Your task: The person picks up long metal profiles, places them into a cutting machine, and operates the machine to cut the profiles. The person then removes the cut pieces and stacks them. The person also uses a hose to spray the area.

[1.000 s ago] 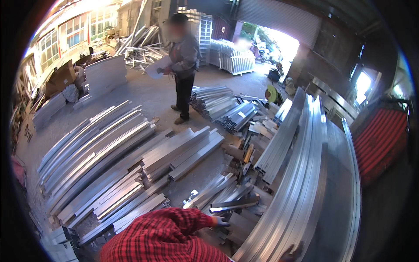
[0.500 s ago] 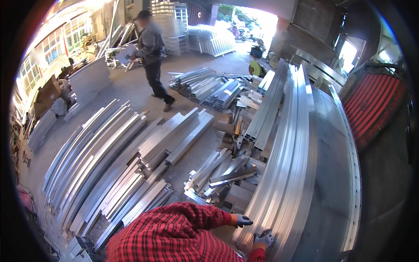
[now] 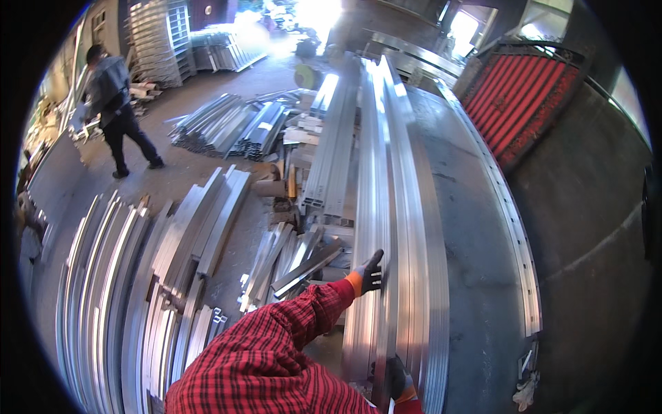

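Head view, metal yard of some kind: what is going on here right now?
A person in a red plaid shirt and dark gloves has both hands on a stack of long silver metal profiles. The left hand presses against the stack's side; the right hand grips its near end at the picture's lower edge. More profiles lie in bundles on the floor to the left. Farther back, another person in dark clothes walks past.
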{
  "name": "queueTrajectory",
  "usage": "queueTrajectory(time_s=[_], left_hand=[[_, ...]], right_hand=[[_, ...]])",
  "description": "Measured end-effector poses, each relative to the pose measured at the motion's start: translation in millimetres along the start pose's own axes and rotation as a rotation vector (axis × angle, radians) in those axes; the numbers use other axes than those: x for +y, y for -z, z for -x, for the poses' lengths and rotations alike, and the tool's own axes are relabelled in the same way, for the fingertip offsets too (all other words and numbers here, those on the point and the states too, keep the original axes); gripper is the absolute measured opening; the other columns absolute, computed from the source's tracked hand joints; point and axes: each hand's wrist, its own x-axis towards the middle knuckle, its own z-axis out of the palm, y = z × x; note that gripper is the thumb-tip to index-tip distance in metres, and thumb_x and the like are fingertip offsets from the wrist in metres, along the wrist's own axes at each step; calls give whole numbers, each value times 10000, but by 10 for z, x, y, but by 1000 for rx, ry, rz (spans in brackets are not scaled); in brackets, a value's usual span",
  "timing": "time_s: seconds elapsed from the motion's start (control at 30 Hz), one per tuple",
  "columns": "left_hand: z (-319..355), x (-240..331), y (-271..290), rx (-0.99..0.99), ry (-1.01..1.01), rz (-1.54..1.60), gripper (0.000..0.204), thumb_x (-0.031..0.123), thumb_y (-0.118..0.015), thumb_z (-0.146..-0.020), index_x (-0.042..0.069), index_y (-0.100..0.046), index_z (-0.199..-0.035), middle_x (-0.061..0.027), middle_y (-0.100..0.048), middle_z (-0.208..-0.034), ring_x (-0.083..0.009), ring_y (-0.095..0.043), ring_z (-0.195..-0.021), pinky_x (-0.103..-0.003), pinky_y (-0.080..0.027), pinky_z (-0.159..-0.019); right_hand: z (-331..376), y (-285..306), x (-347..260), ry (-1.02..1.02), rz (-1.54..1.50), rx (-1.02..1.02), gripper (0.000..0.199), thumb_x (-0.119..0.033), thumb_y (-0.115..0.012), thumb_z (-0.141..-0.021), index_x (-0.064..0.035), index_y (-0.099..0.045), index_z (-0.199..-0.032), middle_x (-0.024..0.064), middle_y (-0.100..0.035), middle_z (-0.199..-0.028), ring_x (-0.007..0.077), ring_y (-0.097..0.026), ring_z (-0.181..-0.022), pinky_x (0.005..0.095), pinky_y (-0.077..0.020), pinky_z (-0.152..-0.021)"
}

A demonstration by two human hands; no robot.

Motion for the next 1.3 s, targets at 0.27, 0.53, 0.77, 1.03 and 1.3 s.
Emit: queueTrajectory(time_s=[0.27,0.53,0.77,1.03,1.3], left_hand=[[-807,733,-255,14,18,132,679,469,-794,-730,82,-490,-1198,-97,-572,-1021,-293,-620,-878,-464,-535,-795],[-86,143,-182,66,-66,103,595,371,-784,-781,34,-486,-1171,-86,-536,-938,-257,-622,-781,-397,-570,-700],[1285,-263,-430,-552,-25,-454,351,257,-577,-951,-12,-589,-1177,-120,-647,-1100,-206,-625,-1009,-316,-473,-913],[2142,301,-910,-1005,-286,-787,574,372,-591,-914,5,-459,-1335,-147,-555,-1282,-255,-542,-1155,-381,-406,-1009],[2492,1140,-2214,-1159,-200,-151,524,374,-615,-896,-2,-471,-1231,-46,-472,-815,-169,-465,-746,-350,-411,-750]], right_hand=[[-185,-695,-904,-313,309,286,591,-317,-744,-776,-34,-529,-1248,173,-662,-1019,303,-656,-891,406,-521,-763],[649,-1041,-28,101,1285,354,621,-353,-599,-862,-94,-430,-1400,188,-522,-1306,380,-594,-1036,475,-513,-800],[2182,-1896,1227,-299,642,755,587,-397,-671,-834,-61,-532,-1295,175,-586,-1159,354,-590,-1034,435,-496,-832],[2354,-2319,805,-272,584,885,557,-226,-737,-630,-108,-587,-1154,89,-595,-932,327,-561,-855,430,-446,-795],[2264,-2930,1533,-819,426,1075,757,-347,-754,-632,-108,-482,-1297,141,-507,-1262,354,-461,-1173,487,-386,-974]])
